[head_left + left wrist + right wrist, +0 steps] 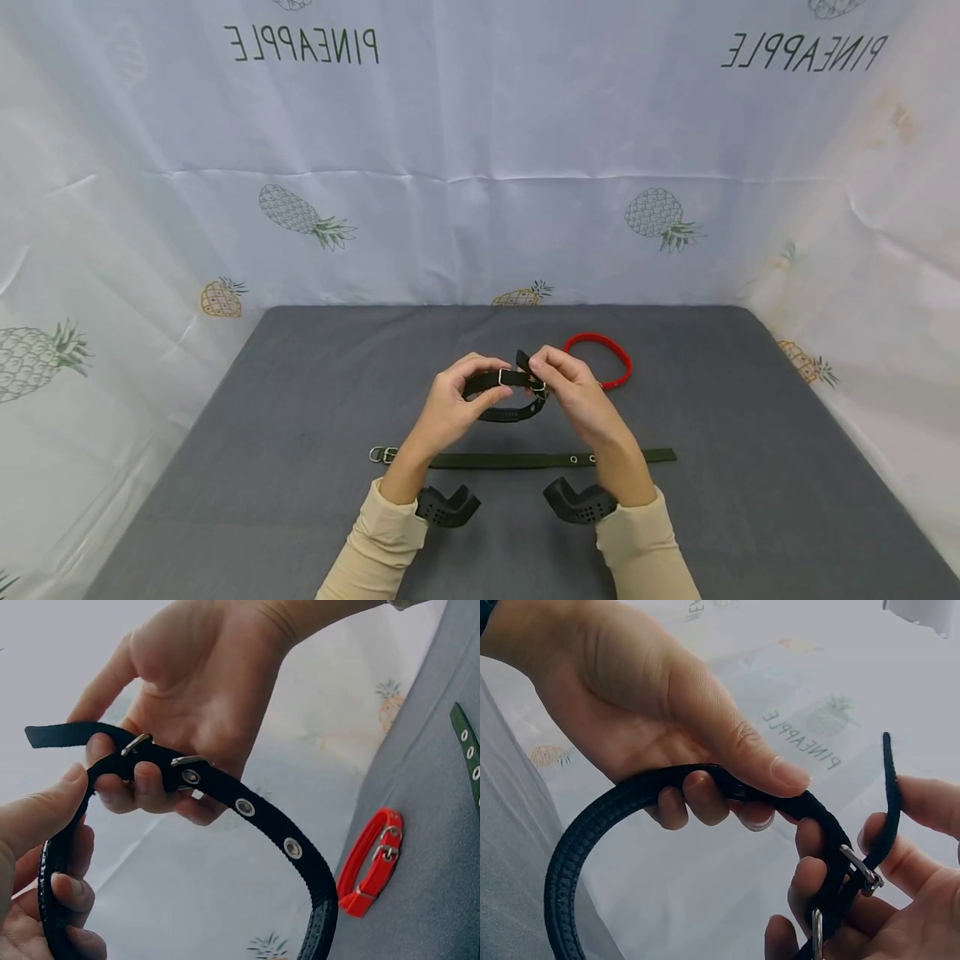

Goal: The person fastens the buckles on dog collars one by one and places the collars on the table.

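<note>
A black collar [510, 414] with metal eyelets is held up as a loop between both hands. My left hand [450, 404] grips the band at the left side, thumb against it, near a rectangular metal loop [502, 377]. My right hand [577, 396] pinches the free strap end beside the buckle [137, 744]. In the left wrist view, the strap passes through the buckle and its tip [45, 736] sticks out to the left. The right wrist view shows the strap end [889, 787] between the right thumb and fingers.
A red collar [626, 360], formed into a loop, lies on the grey tabletop [300, 400] beyond the right hand. Nearer, a green collar [510, 461] stretches straight across beneath both forearms, its buckle at the left. A printed white curtain [480, 233] borders the table.
</note>
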